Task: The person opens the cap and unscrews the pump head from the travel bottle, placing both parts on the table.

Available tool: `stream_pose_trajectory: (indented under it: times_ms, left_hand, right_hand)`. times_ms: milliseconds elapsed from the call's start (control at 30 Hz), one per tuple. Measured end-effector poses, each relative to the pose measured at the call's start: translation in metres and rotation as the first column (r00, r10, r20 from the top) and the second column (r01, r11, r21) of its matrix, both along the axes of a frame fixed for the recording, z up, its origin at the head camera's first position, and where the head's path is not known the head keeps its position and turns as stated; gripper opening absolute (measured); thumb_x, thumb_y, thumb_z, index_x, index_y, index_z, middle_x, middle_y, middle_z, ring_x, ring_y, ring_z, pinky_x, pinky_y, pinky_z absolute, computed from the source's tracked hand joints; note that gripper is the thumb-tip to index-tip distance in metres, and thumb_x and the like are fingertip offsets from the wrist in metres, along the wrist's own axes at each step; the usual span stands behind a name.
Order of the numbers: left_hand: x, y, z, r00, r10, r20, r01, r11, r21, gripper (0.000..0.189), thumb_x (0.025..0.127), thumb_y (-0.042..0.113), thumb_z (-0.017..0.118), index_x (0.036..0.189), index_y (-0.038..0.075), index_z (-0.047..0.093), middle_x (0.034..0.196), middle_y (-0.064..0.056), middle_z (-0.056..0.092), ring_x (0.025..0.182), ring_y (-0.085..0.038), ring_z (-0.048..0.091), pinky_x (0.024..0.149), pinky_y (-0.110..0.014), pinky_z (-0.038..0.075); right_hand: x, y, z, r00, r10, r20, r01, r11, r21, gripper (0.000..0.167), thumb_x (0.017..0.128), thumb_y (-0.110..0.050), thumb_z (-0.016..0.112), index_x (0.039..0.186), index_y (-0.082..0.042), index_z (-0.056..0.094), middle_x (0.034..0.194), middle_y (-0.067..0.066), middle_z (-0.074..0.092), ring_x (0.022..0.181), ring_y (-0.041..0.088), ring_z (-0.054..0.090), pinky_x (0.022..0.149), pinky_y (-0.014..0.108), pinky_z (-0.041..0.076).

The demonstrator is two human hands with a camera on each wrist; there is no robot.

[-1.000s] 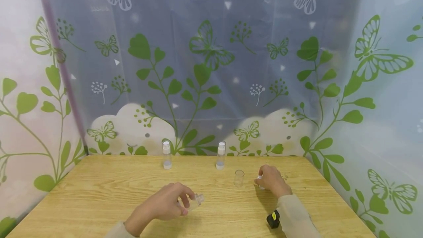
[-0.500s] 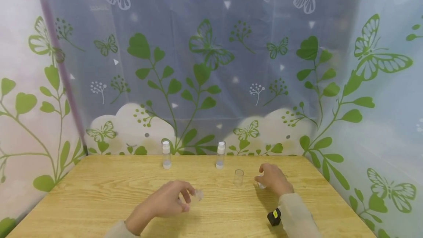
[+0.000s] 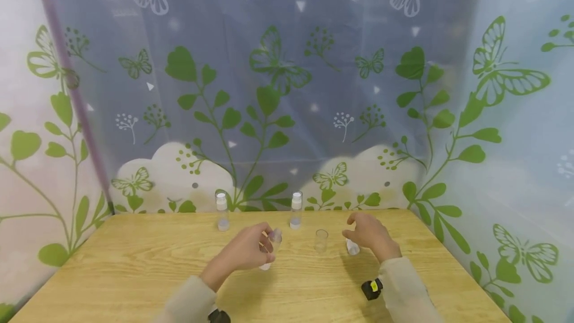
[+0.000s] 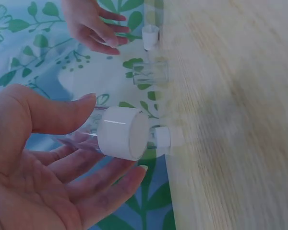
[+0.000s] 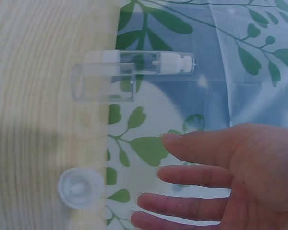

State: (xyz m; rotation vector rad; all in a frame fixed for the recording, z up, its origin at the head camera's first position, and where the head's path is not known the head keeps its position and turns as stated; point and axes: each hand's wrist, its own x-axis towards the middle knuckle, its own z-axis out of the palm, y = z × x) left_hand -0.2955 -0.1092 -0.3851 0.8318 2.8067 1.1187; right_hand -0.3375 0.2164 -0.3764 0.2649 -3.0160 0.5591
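Between thumb and fingers, my left hand [image 3: 245, 249] holds a small clear bottle [image 3: 276, 237]. Its white base [image 4: 122, 134] points at the camera in the left wrist view, and the fingers hide part of its wall. My right hand [image 3: 372, 236] is raised with fingers loosely spread and nothing held. Just below its fingertips a small white pump top [image 3: 353, 247] stands on the table; seen by the right wrist camera, this round white pump top [image 5: 80, 188] lies apart from the fingers. A clear cylindrical cap [image 3: 321, 241] stands between the two hands.
Two clear pump bottles with white tops stand at the table's back edge, a left bottle [image 3: 222, 212] and a right bottle [image 3: 296, 210]. The wooden table [image 3: 134, 273] meets a printed curtain [image 3: 287, 128] behind and at both sides.
My left hand has moved forward and slightly right, tipping the bottle more upright. My right hand has let go of the white pump top and risen a little above it.
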Motion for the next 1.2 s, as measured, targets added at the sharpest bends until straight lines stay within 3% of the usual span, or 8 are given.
stream_pose_trajectory:
  times_ms: [233,567,900,1200]
  left_hand:
    - [-0.023,0.016,-0.002,0.997,0.077,-0.015,-0.077,0.997,-0.001,0.041,0.077,0.003,0.082,0.111,-0.001,0.06,0.09,-0.008,0.073,0.072,-0.015,0.062,0.063,-0.028,0.051]
    - [-0.047,0.028,-0.013,0.982,0.182,0.043,-0.182,0.983,-0.002,0.048,0.077,0.003,0.085,0.115,-0.003,0.057,0.088,-0.008,0.07,0.075,-0.017,0.06,0.069,-0.032,0.053]
    - [-0.056,0.043,-0.029,0.981,0.189,0.035,-0.19,0.981,0.028,0.044,0.071,-0.002,0.085,0.101,0.002,0.053,0.086,-0.009,0.067,0.075,-0.017,0.059,0.066,-0.028,0.05]
    - [-0.062,0.052,-0.032,0.978,0.199,0.069,-0.202,0.978,0.046,0.043,0.073,-0.003,0.085,0.099,0.003,0.051,0.087,-0.008,0.06,0.077,-0.017,0.056,0.066,-0.028,0.05]
  right_hand:
    - [0.004,-0.005,0.008,1.0,0.022,0.0,-0.022,1.0,-0.002,0.036,0.096,-0.022,0.072,0.123,0.002,0.067,0.117,0.02,0.072,0.1,0.031,0.07,0.08,0.049,0.058]
    - [0.006,-0.008,0.012,0.999,0.034,-0.004,-0.034,0.999,-0.013,0.035,0.096,-0.022,0.073,0.122,0.001,0.068,0.114,0.018,0.072,0.1,0.03,0.07,0.079,0.047,0.058]
    - [0.006,-0.007,0.01,0.999,0.041,-0.001,-0.041,0.999,-0.023,0.035,0.095,-0.021,0.074,0.121,0.001,0.069,0.115,0.018,0.072,0.1,0.03,0.07,0.078,0.047,0.058]
    - [0.006,-0.007,0.011,0.999,0.05,-0.003,-0.05,0.999,-0.007,0.036,0.095,-0.021,0.074,0.121,0.002,0.069,0.117,0.019,0.072,0.101,0.032,0.07,0.08,0.048,0.059]
